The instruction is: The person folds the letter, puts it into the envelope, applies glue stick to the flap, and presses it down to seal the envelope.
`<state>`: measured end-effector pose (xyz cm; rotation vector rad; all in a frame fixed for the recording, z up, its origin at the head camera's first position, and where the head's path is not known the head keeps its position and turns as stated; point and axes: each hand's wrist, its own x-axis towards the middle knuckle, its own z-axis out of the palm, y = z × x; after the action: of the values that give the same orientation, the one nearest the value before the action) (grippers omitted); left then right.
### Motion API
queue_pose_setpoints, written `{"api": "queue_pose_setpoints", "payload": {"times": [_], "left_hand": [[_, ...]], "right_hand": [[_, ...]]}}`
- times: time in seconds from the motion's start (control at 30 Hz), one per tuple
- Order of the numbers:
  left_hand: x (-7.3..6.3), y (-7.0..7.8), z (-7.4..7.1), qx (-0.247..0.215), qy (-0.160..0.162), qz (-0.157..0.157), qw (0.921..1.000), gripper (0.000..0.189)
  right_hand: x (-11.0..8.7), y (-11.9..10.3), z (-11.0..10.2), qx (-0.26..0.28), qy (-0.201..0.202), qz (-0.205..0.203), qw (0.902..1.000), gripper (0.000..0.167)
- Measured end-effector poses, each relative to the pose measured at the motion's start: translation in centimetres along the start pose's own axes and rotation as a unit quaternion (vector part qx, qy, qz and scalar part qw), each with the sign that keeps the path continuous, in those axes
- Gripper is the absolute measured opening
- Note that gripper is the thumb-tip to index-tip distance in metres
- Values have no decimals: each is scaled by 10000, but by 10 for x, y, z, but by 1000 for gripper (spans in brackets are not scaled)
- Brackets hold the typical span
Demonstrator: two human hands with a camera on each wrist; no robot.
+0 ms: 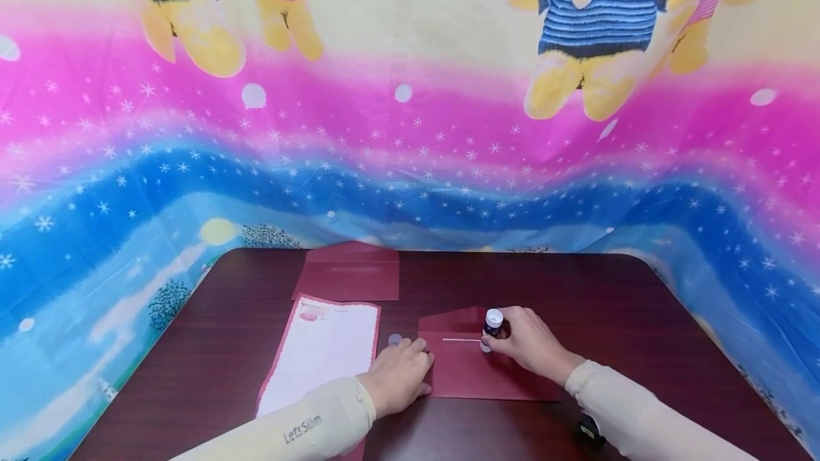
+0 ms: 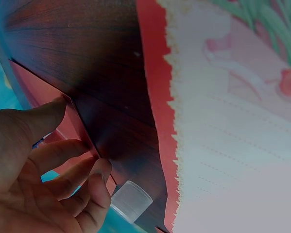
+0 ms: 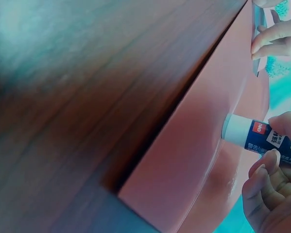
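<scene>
A dark red envelope (image 1: pixel 493 379) lies on the table with its flap spread away from the person. My right hand (image 1: pixel 534 340) grips a glue stick (image 3: pixel 269 136) with a dark blue label, its white end down against the envelope below the flap fold. A thin white line (image 1: pixel 460 339) runs across the paper to the left of the stick. My left hand (image 1: pixel 398 375) rests at the envelope's left edge, thumb and fingertips touching it. Just beyond that hand stands a small translucent cap (image 2: pixel 131 202), apart from the stick.
Left of the left hand lies a white letter sheet (image 1: pixel 327 354) with a red border and printed decoration. A second red envelope (image 1: pixel 352 279) sits at the table's back edge, its flap spread. Behind the table (image 1: pixel 532 279) hangs a bright patterned cloth (image 1: pixel 410 162).
</scene>
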<state>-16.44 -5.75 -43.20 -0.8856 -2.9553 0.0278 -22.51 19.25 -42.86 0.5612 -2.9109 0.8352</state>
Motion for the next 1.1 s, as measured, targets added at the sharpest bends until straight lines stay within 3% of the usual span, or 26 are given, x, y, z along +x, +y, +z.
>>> {"api": "queue_pose_setpoints", "payload": {"times": [1.1], "left_hand": [[0,-1,0,-33,-15,23,10000,39]], "right_hand": [[-20,34,-27,-279,117,276,9992,19]]}}
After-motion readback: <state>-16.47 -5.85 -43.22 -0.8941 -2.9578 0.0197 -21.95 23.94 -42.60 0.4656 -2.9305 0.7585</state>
